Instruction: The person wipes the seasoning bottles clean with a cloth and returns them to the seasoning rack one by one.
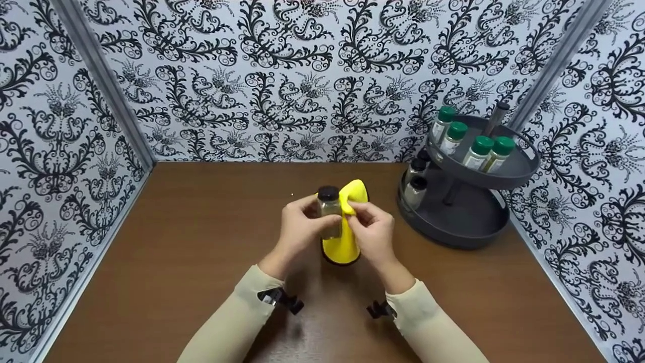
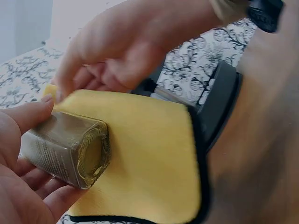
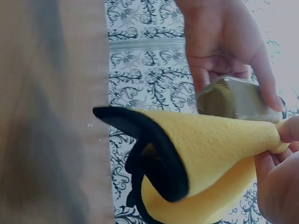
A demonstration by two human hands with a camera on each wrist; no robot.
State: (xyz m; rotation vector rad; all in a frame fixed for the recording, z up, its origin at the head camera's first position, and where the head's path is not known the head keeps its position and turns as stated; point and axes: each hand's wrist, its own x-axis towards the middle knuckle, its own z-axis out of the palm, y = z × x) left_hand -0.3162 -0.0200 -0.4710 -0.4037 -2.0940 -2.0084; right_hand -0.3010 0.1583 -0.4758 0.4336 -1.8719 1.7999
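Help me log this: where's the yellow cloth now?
In the head view, the yellow cloth is pinched by the right hand, partly behind and right of the black-capped jar in the left hand.

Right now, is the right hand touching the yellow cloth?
Touching: the right wrist view shows the right hand pinching a bunched end of the yellow cloth.

A brown table [image 1: 211, 227] carries a dark, round two-tier stand [image 1: 484, 180] near its far right corner.
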